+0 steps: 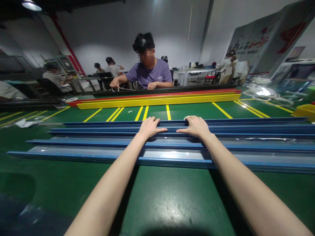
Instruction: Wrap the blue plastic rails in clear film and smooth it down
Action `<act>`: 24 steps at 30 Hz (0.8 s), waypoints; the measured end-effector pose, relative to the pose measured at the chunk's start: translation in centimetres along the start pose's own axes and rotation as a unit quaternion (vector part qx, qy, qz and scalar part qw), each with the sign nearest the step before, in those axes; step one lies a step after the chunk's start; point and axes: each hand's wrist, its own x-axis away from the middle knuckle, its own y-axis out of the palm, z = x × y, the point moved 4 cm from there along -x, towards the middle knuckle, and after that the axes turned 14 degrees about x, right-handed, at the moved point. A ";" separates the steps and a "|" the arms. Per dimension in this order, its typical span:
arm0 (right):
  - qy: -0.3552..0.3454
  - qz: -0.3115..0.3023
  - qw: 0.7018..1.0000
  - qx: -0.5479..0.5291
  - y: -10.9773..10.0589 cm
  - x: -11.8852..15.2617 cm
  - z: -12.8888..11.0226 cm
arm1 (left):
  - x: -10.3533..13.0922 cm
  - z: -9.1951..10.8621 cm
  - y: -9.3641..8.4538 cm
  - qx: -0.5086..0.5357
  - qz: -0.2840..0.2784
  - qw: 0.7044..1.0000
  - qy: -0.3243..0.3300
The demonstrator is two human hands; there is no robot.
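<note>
Head view: my left hand [149, 127] and right hand [197, 127] arch over blue rails [172, 145], gripping or not I can't tell; these look stiff, slick, best held by their edges.

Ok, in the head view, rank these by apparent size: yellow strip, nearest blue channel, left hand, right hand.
1. Nearest blue channel
2. Yellow strip
3. Left hand and right hand: they look alike, so unranked.
</note>
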 end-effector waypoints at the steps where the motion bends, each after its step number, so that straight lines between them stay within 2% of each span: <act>1: 0.001 0.031 0.999 0.013 -0.4 0.2 -0.1 | 0.2 0.2 -0.2 -0.011 0.019 1.000 0.009; 5: 0.002 0.116 0.992 0.042 -1.7 1.3 -0.5 | 1.0 0.8 -1.3 -0.037 0.064 0.996 0.052; 10: 0.002 0.152 0.988 0.039 -3.7 3.2 -0.8 | 2.2 1.3 -3.4 -0.053 0.078 0.991 0.097; 14: 0.004 0.177 0.984 0.035 -6.1 5.0 -0.8 | 3.4 2.3 -6.2 -0.074 0.085 0.986 0.122; 20: 0.017 0.209 0.976 0.051 -9.6 8.6 -0.2 | 6.2 5.3 -11.1 -0.099 0.111 0.977 0.153; 24: 0.001 0.217 0.973 0.076 -11.4 11.5 -0.1 | 9.0 7.6 -12.8 -0.103 0.126 0.973 0.161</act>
